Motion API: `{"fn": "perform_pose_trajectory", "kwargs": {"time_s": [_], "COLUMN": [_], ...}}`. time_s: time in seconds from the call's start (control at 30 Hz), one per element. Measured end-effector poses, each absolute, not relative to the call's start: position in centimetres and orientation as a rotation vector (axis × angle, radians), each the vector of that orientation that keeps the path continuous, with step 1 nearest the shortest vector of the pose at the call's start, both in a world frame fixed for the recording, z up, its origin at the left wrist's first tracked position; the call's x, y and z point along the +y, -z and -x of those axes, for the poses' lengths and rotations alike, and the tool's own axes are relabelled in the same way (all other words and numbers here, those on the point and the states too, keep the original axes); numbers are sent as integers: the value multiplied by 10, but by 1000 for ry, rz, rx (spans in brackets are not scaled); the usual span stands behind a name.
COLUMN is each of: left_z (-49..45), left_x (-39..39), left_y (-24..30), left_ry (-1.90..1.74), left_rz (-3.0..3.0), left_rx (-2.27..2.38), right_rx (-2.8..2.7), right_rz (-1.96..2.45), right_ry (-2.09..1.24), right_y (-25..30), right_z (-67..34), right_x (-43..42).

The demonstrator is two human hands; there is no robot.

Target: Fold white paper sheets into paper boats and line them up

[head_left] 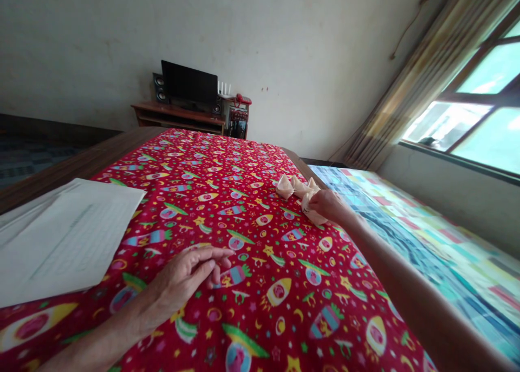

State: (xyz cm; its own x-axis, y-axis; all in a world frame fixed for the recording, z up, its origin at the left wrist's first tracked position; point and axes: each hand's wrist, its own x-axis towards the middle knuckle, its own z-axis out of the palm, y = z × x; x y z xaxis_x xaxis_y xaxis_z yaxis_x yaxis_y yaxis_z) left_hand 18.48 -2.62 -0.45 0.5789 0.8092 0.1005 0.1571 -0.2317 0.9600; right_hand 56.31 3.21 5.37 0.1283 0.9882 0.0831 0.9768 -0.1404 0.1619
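My left hand rests palm-down over the red patterned cloth, fingers loosely stretched and holding nothing. Reaching out to the right, my right hand has its fingertips closed on a cream folded piece, paper or cloth, I cannot tell which. Part of that piece is hidden by the fingers. Close beside it sit several similar cream pieces with pointed tops, among them a leftmost one standing a little apart.
White printed sheets lie stacked at the left. Brown table edge shows beyond them. A bed with a patchwork cover adjoins on the right. At the far wall, a desk holds a monitor and speakers, near a red telephone.
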Motion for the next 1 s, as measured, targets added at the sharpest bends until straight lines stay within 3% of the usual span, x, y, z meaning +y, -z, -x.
{"fn": "perform_pose_trajectory", "kwargs": {"time_s": [0.83, 1.0], "left_z": [-184, -185], "left_x": [-26, -28], "left_y": [12, 9], "left_ry": [-753, -760], "left_rz": [-1742, -1765], "left_rx": [771, 754], "right_rx": [1887, 1985], "right_rz": [-2415, -2509], "right_ry": [-400, -636], "right_y": [-72, -78], "right_z": [-552, -531], "right_x": [21, -1]}}
